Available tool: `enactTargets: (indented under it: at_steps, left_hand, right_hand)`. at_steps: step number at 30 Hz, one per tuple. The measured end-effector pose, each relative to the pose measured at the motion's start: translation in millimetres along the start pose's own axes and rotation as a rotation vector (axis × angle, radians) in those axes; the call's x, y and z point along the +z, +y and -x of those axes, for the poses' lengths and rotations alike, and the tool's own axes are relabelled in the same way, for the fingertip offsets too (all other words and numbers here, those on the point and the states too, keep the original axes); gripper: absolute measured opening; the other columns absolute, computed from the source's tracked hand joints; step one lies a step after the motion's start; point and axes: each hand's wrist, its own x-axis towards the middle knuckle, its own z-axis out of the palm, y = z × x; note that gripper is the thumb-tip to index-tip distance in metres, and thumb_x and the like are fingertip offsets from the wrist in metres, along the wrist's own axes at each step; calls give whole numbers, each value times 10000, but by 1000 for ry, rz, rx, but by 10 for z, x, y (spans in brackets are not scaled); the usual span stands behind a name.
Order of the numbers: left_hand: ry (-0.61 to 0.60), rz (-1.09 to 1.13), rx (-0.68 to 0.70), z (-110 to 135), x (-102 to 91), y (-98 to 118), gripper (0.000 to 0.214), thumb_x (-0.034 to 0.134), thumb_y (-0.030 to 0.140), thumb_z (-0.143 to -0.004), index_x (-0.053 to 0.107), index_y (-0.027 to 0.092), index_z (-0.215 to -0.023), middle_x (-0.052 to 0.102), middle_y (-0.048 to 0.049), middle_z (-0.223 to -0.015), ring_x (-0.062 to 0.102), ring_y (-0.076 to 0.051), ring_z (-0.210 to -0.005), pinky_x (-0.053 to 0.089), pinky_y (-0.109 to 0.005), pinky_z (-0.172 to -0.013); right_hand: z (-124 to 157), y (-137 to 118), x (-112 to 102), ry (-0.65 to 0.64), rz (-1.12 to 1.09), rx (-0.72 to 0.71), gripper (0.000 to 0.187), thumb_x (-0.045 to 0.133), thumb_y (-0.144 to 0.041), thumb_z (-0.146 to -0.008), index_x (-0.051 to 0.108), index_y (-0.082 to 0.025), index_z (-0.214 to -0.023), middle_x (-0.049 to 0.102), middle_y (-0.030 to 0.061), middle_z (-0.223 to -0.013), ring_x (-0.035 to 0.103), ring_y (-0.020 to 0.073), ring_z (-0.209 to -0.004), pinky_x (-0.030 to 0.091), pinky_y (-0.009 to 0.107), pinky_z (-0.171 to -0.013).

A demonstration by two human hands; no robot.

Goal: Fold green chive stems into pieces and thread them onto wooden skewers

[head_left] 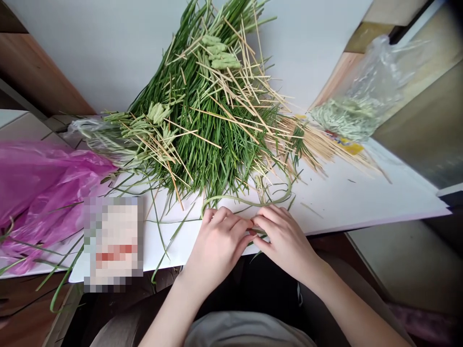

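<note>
My left hand [220, 241] and my right hand [284, 236] meet at the near edge of a white board [361, 197], fingers pinched together on a long green chive stalk [249, 201]. The stalk loops away from my fingertips in an arc across the board. Just beyond lies a big heap of loose green chives [202, 125] mixed with thin bamboo skewers [235, 86]. Several chive bundles wound onto skewers [220, 53] rest on top of the heap, with more at its left side [159, 113].
A crumpled pink plastic bag [39, 188] lies at the left. A clear plastic bag of pale greens [358, 106] sits at the back right. A blurred card [112, 243] lies on the board's near left. A bunch of skewers [325, 142] fans to the right.
</note>
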Motion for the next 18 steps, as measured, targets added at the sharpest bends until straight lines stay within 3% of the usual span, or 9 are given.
enactTargets:
  at_steps: [5, 10, 14, 18]
  left_hand:
    - [-27, -13, 34, 34, -9, -66, 127, 622, 212, -996, 676, 177, -1106, 752, -63, -1023, 563, -289, -975, 384, -460, -874]
    - [64, -58, 45, 19, 86, -118, 84, 625, 109, -973, 667, 171, -1011, 746, -42, -927, 558, -259, -888, 390, -424, -827]
    - [129, -71, 92, -15, 146, -150, 96, 603, 139, -998, 692, 172, -982, 760, -46, -897, 578, -253, -869, 400, -423, -823]
    - [159, -100, 123, -52, 138, -156, 119, 593, 180, -1016, 712, 183, -1009, 777, -50, -918, 596, -255, -875, 397, -429, -836]
  right_hand:
    - [14, 13, -9, 14, -48, 33, 151, 694, -56, -914, 642, -186, -857, 637, 23, -874, 590, 235, -845, 430, 374, -790]
    - [9, -17, -58, 12, -85, 64, 131, 718, -55, -925, 671, -171, -888, 646, 14, -888, 592, 217, -862, 429, 363, -810]
    - [-20, -19, -124, -66, -6, 44, 58, 791, -197, -934, 738, -179, -916, 662, 18, -896, 584, 237, -914, 422, 373, -816]
    - [-62, 5, -134, -138, 97, 32, 147, 777, -223, -949, 759, -187, -808, 658, 16, -847, 572, 231, -888, 402, 367, -780]
